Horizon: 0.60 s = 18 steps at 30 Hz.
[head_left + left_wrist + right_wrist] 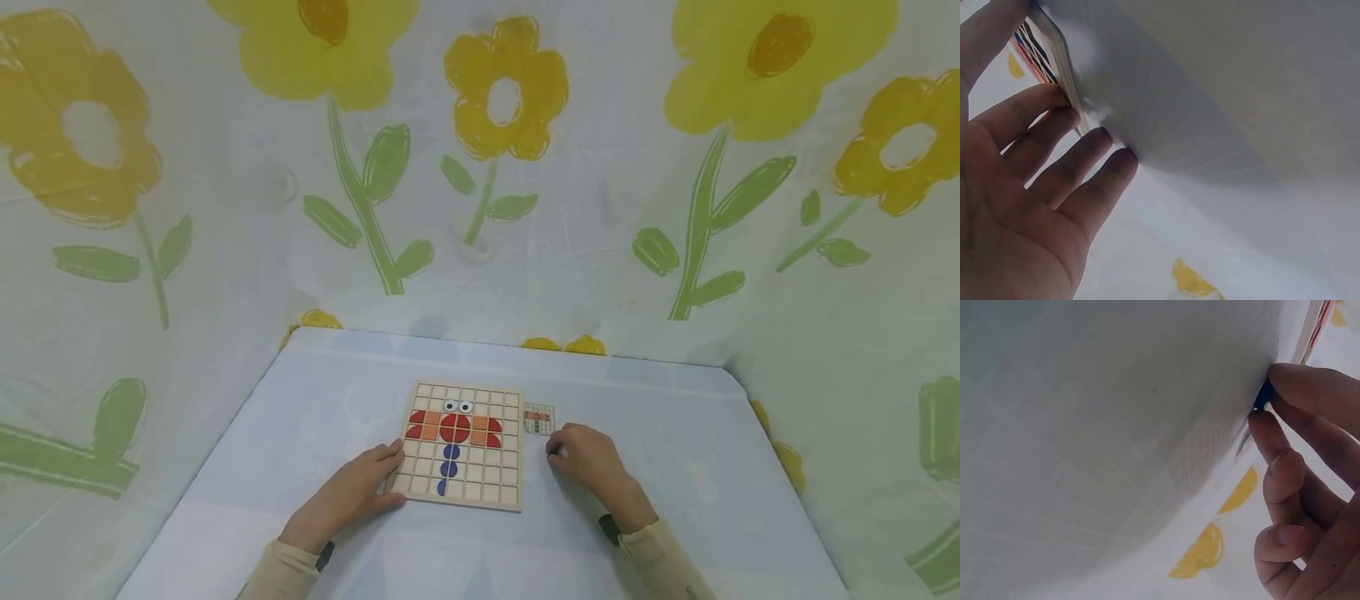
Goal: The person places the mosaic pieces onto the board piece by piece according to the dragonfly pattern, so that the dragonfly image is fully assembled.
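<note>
A wooden grid board (486, 492) lies on the table with colored pieces in its cells. They form two eyes (458, 407), a red circle (455, 428), orange squares and red rounded pieces at both sides, and a column of blue pieces (450, 460) ending in a half circle. My left hand (351, 492) rests at the board's lower left, thumb and extended fingers touching its edge. To the right of the board, my right hand (592, 462) pinches a small blue piece (1264, 395) between thumb and fingertip, low at the tabletop. The fingers hide most of its shape.
A small picture card (540, 419) with a similar grid figure lies just right of the board, beyond my right hand. The table (675, 433) has a pale cloth. Behind and beside it hang white curtains (570, 233) printed with yellow flowers.
</note>
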{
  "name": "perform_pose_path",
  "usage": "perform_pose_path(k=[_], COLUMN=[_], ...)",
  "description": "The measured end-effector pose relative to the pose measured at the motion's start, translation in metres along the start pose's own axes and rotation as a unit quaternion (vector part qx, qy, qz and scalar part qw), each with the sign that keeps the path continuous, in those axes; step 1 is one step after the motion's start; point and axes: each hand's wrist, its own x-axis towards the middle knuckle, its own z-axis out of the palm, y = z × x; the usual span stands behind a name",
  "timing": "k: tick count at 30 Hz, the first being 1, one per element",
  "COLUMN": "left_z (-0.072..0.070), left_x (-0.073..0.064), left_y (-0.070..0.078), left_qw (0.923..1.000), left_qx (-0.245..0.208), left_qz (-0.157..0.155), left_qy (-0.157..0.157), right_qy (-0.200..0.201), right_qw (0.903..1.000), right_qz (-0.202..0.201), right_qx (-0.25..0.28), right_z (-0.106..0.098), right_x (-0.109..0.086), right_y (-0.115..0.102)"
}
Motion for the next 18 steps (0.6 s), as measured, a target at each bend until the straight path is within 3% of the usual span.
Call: perform_pose_path(k=[11,18], left_z=[0.001,0.0], left_x=[0.0,0.0], left_y=[-0.001,0.0], left_qw=[0.9999,0.9998], left_qx=[-0.007,-0.006], left_qz=[-0.008,-0.014], left_qy=[-0.007,-0.01], right_qy=[0.031,0.096], right_qw=[0.9987,0.9898], right_qz=[-0.034,-0.098], right_qx=[0.021,0.039], right_z=[-0.002,-0.007], right_x=[-0.001,-0.003], right_y=[-0.005,-0.02])
